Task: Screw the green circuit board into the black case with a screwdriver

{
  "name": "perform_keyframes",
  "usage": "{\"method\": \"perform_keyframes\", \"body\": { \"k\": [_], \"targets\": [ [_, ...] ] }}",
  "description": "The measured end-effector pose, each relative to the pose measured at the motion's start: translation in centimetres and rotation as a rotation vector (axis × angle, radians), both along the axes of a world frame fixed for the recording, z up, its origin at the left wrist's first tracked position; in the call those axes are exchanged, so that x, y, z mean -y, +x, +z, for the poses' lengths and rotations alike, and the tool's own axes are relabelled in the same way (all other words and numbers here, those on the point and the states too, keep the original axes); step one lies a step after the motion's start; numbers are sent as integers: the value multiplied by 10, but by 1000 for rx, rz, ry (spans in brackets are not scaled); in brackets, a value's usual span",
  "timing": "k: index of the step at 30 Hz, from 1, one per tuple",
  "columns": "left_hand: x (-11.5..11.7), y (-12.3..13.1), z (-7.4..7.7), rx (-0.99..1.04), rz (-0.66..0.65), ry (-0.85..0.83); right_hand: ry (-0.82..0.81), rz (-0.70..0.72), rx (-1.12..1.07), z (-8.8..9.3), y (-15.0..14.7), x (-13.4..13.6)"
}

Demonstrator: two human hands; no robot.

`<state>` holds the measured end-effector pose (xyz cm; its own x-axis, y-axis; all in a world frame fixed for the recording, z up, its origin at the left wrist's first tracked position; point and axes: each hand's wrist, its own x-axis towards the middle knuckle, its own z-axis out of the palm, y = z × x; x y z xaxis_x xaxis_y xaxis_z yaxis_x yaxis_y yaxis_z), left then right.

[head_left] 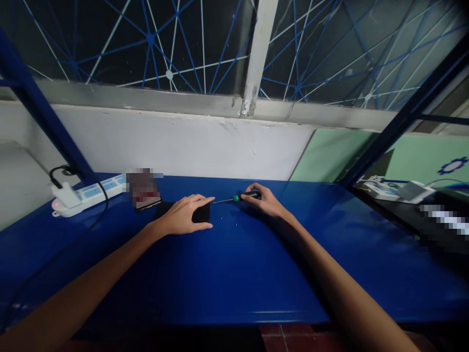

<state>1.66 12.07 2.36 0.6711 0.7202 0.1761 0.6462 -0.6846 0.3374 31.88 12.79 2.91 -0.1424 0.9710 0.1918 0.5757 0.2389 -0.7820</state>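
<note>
My left hand [185, 215] lies over a flat black rectangular object [201, 213], thumb and fingers spread apart on it; its kind I cannot make out. My right hand [262, 199] is wrapped round the black and green handle of a screwdriver [236, 198]. The thin metal shaft points left, and its tip is close to my left fingertips at the black object's right edge. On the blue table [220, 274], just right of that object, lie a few tiny bits [236, 225], perhaps screws, too small to tell.
A white power strip [91, 194] with a plugged-in black cable [107, 195] lies at the left. Beside it is a blurred-out dark item [144, 188]. Blue frame posts [388, 127] rise at both sides. More equipment [399, 190] stands on a dark surface at right.
</note>
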Motion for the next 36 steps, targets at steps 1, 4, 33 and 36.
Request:
{"method": "perform_keyframes", "body": {
  "k": [1,4,33,36],
  "targets": [
    [0,0,0,3,-3,4,-14,3,-24,0,1,0],
    [-1,-1,-1,11,-11,12,2,-30,32,1,1,0],
    [0,0,0,-15,16,0,82,-80,112,5,-8,4],
    [0,0,0,-10,8,8,147,-203,109,12,-6,8]
  ]
}}
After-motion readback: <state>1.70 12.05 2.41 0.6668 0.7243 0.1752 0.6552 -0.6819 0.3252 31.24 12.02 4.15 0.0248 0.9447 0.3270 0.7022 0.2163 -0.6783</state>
